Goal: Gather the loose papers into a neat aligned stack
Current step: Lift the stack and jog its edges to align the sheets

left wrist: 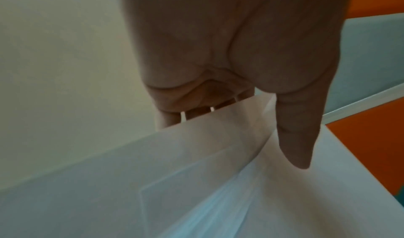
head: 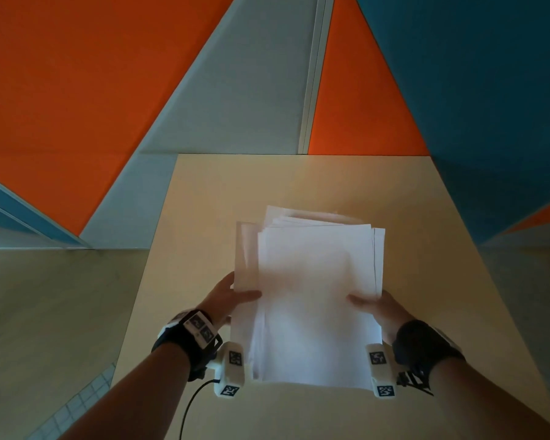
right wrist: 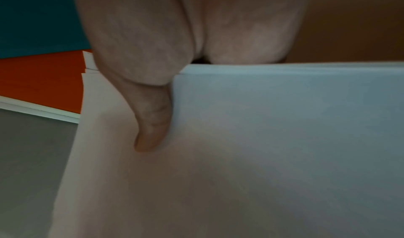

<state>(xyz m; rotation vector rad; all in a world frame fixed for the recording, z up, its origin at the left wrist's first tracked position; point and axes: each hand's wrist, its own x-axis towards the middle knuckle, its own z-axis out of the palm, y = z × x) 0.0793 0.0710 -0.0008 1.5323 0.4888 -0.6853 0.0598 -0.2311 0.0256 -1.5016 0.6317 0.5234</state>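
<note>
A bundle of white papers (head: 315,296) is held upright-tilted above the pale wooden table (head: 299,179), its sheets fanned and uneven at the top and left edges. My left hand (head: 232,296) grips the bundle's left edge, thumb on the front sheet and fingers behind. My right hand (head: 375,304) grips the right edge the same way. In the left wrist view the thumb (left wrist: 297,138) lies on the papers (left wrist: 196,181), with sheets splayed apart beneath it. In the right wrist view the thumb (right wrist: 150,120) presses on the front sheet of the papers (right wrist: 262,146).
The table ends at a far edge against wall panels in orange (head: 77,90), grey (head: 242,90) and teal (head: 473,74). Light floor (head: 45,312) lies to the table's left, and a black cable (head: 191,404) hangs from my left wrist.
</note>
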